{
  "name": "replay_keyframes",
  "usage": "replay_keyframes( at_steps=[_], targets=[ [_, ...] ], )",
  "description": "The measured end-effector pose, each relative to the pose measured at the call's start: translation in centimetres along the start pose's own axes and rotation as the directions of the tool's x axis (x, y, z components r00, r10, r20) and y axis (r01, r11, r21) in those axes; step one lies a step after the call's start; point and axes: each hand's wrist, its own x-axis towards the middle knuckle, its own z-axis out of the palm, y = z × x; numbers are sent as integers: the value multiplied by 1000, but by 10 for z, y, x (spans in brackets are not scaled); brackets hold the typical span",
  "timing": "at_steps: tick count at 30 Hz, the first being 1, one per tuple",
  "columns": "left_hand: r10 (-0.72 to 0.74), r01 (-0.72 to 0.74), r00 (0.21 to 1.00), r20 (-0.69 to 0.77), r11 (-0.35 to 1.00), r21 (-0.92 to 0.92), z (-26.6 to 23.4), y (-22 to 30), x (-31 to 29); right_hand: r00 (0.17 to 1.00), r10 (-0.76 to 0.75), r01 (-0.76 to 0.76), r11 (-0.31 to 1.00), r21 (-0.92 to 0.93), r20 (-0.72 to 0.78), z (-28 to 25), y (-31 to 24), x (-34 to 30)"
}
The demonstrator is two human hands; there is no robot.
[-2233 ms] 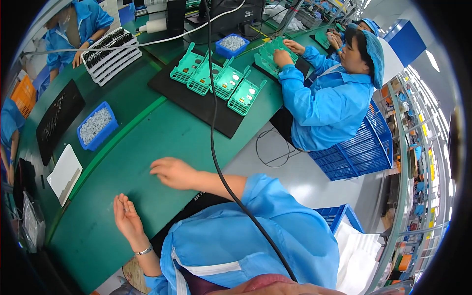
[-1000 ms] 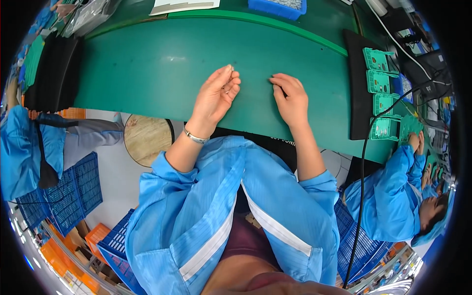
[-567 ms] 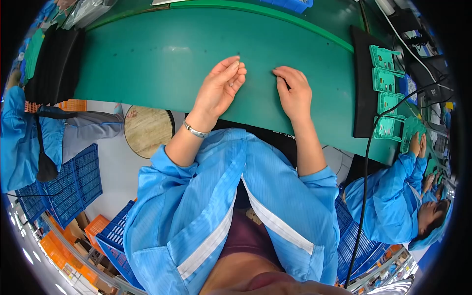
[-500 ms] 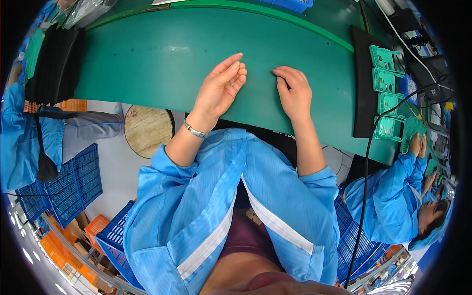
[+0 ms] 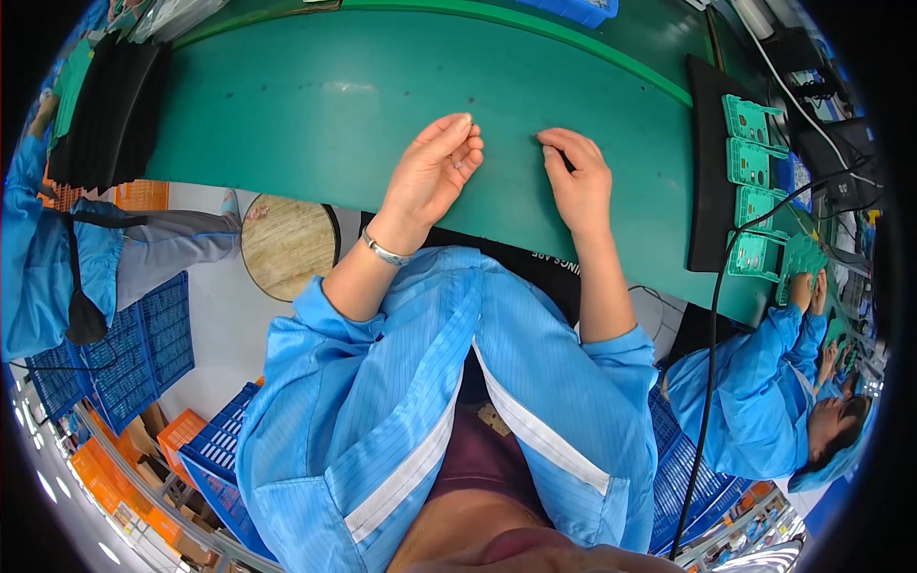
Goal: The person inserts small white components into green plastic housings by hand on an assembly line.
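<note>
My left hand (image 5: 432,172) hovers over the green tabletop (image 5: 287,115), palm turned partly up. Its thumb presses against the index fingertip in a pinch, with the other fingers curled. A tiny dark spot shows at the pinch, too small to name. A silvery bracelet (image 5: 387,253) circles that wrist. To the right, my right hand (image 5: 581,181) is loosely bent over the same tabletop, its back facing up. The thumb stands a little apart from the index finger, and no object shows between them. The two hands do not touch.
On the right, a black mat (image 5: 709,172) lies beside several green plastic frames (image 5: 748,164); a black cable (image 5: 712,363) hangs across there. Stacked black sheets (image 5: 110,115) stand at left. A co-worker (image 5: 755,392) sits at right, another person (image 5: 57,258) at left. A round stool (image 5: 287,246) stands below.
The left index finger has bent down onto the thumb from a straighter pose. My right hand has shifted very slightly, its thumb and index tips somewhat nearer. The view has moved a little.
</note>
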Motion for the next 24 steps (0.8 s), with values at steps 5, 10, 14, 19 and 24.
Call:
replay_keyframes(
  at_steps=[5, 10, 14, 19, 24],
  targets=[
    [-17, 18, 999, -29, 999, 39, 3, -5, -1, 973, 140, -183, 954, 239, 185, 1, -42, 9],
    [19, -18, 1000, -7, 992, 123, 14, -14, 0, 976, 121, -165, 952, 258, 178, 4, -57, 17],
    [-1, 0, 1000, 13, 993, 119, 23, -19, -7, 972, 161, -201, 945, 256, 170, -4, -66, 14],
    [-8, 7, 1000, 17, 997, 79, 33, -16, -7, 977, 179, -204, 947, 248, 119, -14, -67, 18],
    [68, -77, 995, -79, 989, -123, 29, 1, -6, 863, 359, -505, 619, 601, 356, -23, -79, 10]
  ],
)
